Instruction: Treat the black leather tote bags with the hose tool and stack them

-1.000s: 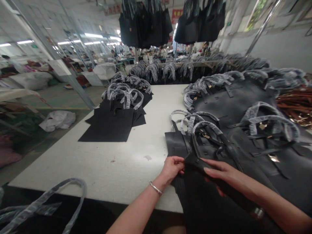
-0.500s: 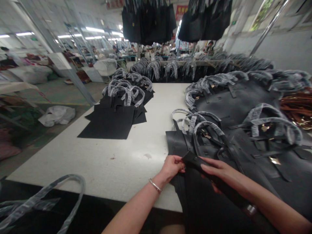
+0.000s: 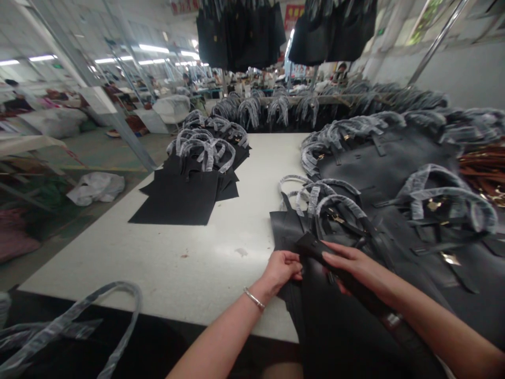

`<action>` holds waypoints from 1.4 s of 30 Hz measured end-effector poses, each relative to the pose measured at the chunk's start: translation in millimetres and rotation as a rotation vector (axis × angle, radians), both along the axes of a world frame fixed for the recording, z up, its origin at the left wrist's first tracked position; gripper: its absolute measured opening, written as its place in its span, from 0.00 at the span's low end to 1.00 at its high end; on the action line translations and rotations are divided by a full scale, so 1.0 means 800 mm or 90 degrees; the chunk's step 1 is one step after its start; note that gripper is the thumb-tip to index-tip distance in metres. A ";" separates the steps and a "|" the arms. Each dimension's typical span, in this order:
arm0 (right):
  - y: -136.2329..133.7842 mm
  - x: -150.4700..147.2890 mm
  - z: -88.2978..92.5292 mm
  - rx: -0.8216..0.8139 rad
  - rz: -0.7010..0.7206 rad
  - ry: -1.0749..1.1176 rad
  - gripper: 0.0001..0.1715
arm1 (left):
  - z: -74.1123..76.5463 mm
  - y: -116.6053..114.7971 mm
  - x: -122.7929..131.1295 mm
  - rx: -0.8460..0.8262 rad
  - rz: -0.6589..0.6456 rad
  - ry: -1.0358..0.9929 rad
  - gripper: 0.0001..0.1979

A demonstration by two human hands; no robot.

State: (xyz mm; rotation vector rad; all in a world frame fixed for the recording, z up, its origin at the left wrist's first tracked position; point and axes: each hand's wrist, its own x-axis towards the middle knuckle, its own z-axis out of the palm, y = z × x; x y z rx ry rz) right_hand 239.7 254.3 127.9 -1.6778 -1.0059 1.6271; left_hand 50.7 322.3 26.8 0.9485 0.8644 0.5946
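Bag between left hand and right hand, inside hidden

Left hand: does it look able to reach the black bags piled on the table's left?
Probably yes, with a stretch: only white tabletop lies between the left hand and the pile. But its fingers, curled at the edge of the held black piece, may need freeing first.

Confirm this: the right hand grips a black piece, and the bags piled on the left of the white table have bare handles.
Not quite: the head view shows those handles covered in clear wrapping. The right hand grips a black piece, and the bags are piled there.
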 end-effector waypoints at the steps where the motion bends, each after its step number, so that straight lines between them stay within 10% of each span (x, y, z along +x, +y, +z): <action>1: 0.001 0.000 0.002 0.000 -0.008 -0.006 0.40 | 0.001 0.000 0.000 0.001 0.003 -0.002 0.10; 29: -0.005 0.023 -0.002 0.002 -0.041 -0.016 0.37 | 0.005 0.005 -0.007 -0.008 0.000 0.097 0.15; 36: -0.021 0.021 -0.012 -0.006 -0.024 -0.004 0.40 | 0.007 0.022 -0.018 0.699 -0.094 0.433 0.07; 42: -0.020 0.016 -0.011 -0.006 -0.015 -0.023 0.44 | 0.026 0.047 -0.017 0.991 -0.389 0.550 0.09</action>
